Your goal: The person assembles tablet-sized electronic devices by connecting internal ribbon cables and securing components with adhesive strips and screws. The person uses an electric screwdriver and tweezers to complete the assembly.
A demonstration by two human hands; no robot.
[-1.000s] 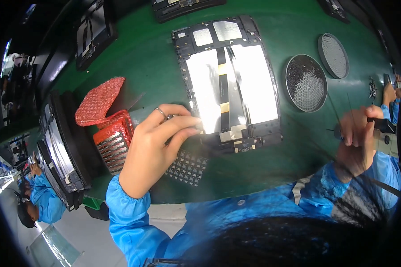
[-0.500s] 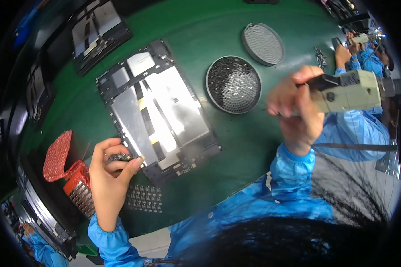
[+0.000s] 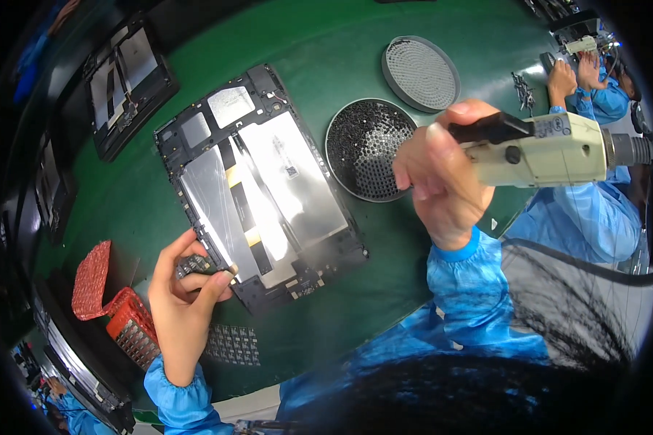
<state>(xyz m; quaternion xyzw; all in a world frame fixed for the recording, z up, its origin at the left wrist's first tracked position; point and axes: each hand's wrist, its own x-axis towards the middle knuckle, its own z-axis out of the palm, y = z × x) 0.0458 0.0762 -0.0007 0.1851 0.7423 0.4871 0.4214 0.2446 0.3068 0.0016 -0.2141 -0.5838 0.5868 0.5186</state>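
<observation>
A flat tablet-like device lies opened on the green table, showing silver battery panels, dark frame edges and ribbon cables. At its lower left edge is my left hand, thumb and fingers closed on a small dark circuit board; the fingertips hide part of it. My right hand grips a cream electric screwdriver with a black lever, held over the right rim of a round dish of small dark screws. The screwdriver's tip is hidden by the hand.
A second round grey dish stands behind the first. Similar opened devices lie at the far left. Red bubble wrap, a red box and a sheet of small boards are near my left arm. Co-workers' hands show at right.
My right hand has moved left with the screwdriver, closer to the screw dish. My left hand still pinches the small board at the device's edge. The view has shifted slightly.
</observation>
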